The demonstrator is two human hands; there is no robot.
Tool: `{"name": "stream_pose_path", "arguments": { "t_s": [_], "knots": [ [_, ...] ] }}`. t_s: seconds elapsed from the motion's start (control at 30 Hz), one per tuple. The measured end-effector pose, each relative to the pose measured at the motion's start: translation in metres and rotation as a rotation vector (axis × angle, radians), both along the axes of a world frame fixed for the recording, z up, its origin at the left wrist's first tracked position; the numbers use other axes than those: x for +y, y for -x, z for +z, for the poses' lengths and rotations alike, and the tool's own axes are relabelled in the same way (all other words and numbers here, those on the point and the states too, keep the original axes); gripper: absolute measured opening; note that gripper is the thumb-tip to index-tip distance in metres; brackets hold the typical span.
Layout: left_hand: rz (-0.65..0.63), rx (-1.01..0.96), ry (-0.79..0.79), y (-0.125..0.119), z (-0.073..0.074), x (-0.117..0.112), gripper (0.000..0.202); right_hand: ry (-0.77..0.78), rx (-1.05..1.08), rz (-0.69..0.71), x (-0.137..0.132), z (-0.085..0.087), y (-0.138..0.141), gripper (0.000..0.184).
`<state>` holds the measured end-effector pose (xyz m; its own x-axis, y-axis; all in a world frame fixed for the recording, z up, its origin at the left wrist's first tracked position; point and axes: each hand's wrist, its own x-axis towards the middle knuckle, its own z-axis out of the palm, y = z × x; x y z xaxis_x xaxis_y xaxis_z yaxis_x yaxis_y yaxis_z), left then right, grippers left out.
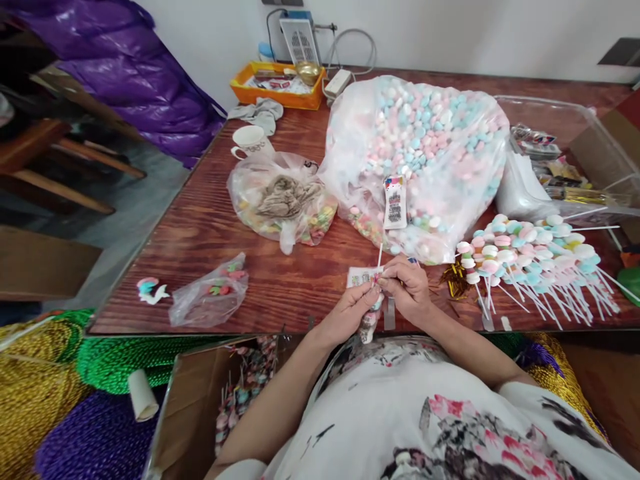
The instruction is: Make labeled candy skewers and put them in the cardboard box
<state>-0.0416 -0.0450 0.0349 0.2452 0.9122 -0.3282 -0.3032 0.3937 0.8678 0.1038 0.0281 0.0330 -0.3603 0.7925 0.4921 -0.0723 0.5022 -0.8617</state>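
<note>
At the table's front edge, my left hand (354, 308) is closed around a wrapped candy stick (369, 327). Its sweets point down toward me, and the white stick (380, 255) juts up past my fingers. My right hand (407, 288) pinches the neck of the same wrapper, fingertips meeting those of the left. A bit of pink shows between the fingers; what it is I cannot make out. Beneath the hands lies a pile of printed cards (356, 275). Gold foil strips (454, 280) lie right of my right hand, beside a heap of marshmallow candy sticks (535, 257).
Behind the hands sits a big clear bag of pastel sweets (415, 133), with a printed card stack (395, 203) on it. Leftward are a smaller candy bag (280, 200), a mug (251, 141) and a small bag (213, 293). A box of finished-looking candy sticks (193, 407) stands below.
</note>
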Motion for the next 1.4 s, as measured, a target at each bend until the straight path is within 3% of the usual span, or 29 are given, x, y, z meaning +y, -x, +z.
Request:
{"name": "stream_pose_path", "arguments": {
  "t_s": [0.07,0.23,0.3,0.37,0.43,0.53,0.6,0.67,0.77,0.87,0.93,1.0,1.1,1.27,1.4],
  "knots": [
    [-0.003,-0.03,0.022,0.0,0.001,0.003,0.039,0.14,0.036,0.029,-0.001,-0.005,0.003,0.014],
    [0.178,-0.081,0.061,-0.01,0.0,0.016,0.038,0.658,0.19,0.23,0.004,-0.018,0.007,0.026],
    [0.212,-0.073,0.08,-0.015,-0.001,0.017,0.037,0.744,0.226,0.353,0.006,-0.018,0.002,0.04],
    [0.183,-0.048,0.119,-0.017,0.0,0.018,0.036,0.758,0.195,0.47,0.006,-0.014,-0.005,0.042],
    [0.047,-0.067,0.142,-0.018,0.002,0.02,0.039,0.708,0.158,0.452,0.008,-0.009,-0.009,0.035],
    [-0.166,-0.174,0.177,-0.017,0.005,0.024,0.041,0.579,0.167,0.255,0.011,-0.003,-0.013,0.043],
    [-0.214,-0.174,0.184,-0.018,0.008,0.024,0.041,0.467,0.133,0.119,0.01,-0.001,-0.013,0.045],
    [-0.221,-0.07,0.154,-0.019,0.01,0.021,0.042,0.342,0.076,0.023,0.006,-0.001,-0.013,0.043],
    [-0.155,0.129,0.086,-0.017,0.009,0.017,0.042,0.259,-0.022,-0.01,0.003,-0.002,-0.015,0.039],
    [-0.048,0.11,0.125,-0.011,0.007,0.015,0.041,0.155,-0.154,-0.125,0.002,0.0,-0.026,0.022],
    [-0.016,0.025,0.203,-0.007,0.006,0.013,0.042,-0.085,-0.294,-0.194,-0.001,0.003,-0.038,0.022],
    [-0.038,-0.049,0.266,-0.003,0.007,0.011,0.043,-0.4,-0.455,-0.133,-0.005,0.005,-0.05,0.032],
    [-0.192,-0.153,0.327,-0.001,0.009,0.01,0.044,-0.709,-0.601,-0.014,-0.009,0.002,-0.06,0.031],
    [-0.464,-0.159,0.367,0.0,0.004,0.007,0.04,-0.764,-0.637,0.028,-0.014,-0.011,-0.064,0.021],
    [-0.546,-0.051,0.347,0.004,-0.006,0.003,0.042,-0.619,-0.726,0.055,-0.027,-0.019,-0.058,0.017]
  ]
}}
